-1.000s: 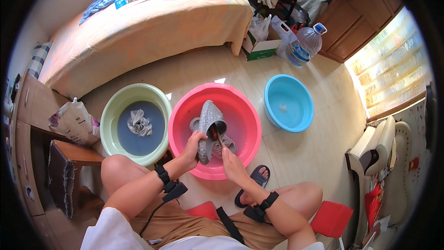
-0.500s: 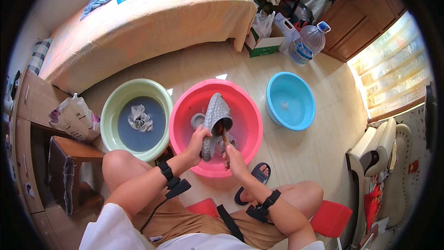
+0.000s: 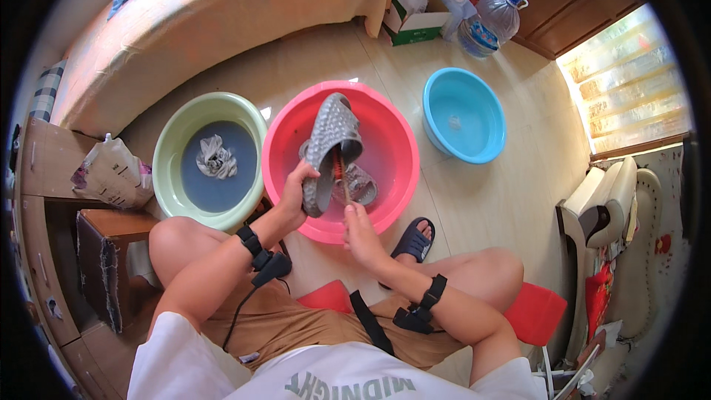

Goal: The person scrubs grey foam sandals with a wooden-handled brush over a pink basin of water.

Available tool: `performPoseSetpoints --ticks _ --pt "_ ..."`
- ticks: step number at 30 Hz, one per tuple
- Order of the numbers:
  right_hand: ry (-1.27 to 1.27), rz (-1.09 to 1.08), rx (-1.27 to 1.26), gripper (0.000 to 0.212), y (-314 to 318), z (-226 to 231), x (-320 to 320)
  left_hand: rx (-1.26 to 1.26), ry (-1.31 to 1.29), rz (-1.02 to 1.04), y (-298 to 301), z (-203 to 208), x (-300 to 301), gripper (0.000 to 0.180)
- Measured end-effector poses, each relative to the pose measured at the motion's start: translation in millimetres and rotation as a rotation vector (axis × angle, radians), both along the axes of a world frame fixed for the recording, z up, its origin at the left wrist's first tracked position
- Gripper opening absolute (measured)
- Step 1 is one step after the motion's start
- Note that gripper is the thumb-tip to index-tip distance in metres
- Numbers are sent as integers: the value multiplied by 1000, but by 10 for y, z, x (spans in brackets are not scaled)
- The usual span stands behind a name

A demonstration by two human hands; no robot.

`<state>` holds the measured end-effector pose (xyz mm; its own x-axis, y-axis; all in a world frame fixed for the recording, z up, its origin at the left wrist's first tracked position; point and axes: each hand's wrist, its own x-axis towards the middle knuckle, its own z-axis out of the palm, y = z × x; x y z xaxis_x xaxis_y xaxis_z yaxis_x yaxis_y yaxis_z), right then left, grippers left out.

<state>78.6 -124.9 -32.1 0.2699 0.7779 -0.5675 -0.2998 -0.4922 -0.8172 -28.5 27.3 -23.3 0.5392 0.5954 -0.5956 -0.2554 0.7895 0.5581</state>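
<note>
Hanging over a pink basin (image 3: 272,155), a grey slipper (image 3: 337,127) with a bumpy surface is held with its toe pointing away from the person and its opening turned toward the right hand. The left hand (image 3: 296,191) has its fingers clamped on the heel end. A brush (image 3: 346,190) with a light handle and reddish bristles reaches into the opening; the right hand (image 3: 361,232) is closed on the handle, its fingers together.

Below, a second slipper (image 3: 363,187), also grey, lies in the cloudy water of the pink basin, partly hidden by the first. Just beside, to the left, a pale green basin (image 3: 167,150) contains dark bluish water and a crumpled greyish cloth (image 3: 216,157). To the right, apart from the pink basin, a blue basin (image 3: 485,96) holds clear water; a small whitish patch in it cannot be identified.

Near the pink basin, the person's foot wears a dark sandal (image 3: 416,241). At left, a printed bag (image 3: 115,174) stands behind a brown stool (image 3: 118,224). Farther off, a bed (image 3: 244,15) has a peach cover; right of it are an open box (image 3: 415,33) and a large clear bottle (image 3: 495,22) with a blue cap.
</note>
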Motion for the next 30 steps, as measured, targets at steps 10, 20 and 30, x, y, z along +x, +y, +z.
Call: performPoseSetpoints --ticks 10,20,30 --pt "120 11 -45 38 287 227 263 53 -28 -40 29 -5 -64 30" --pt "-29 59 6 51 254 199 -23 229 24 -83 -90 109 -13 73" --pt "-47 34 62 46 177 229 -17 266 -2 -138 48 292 12 53"
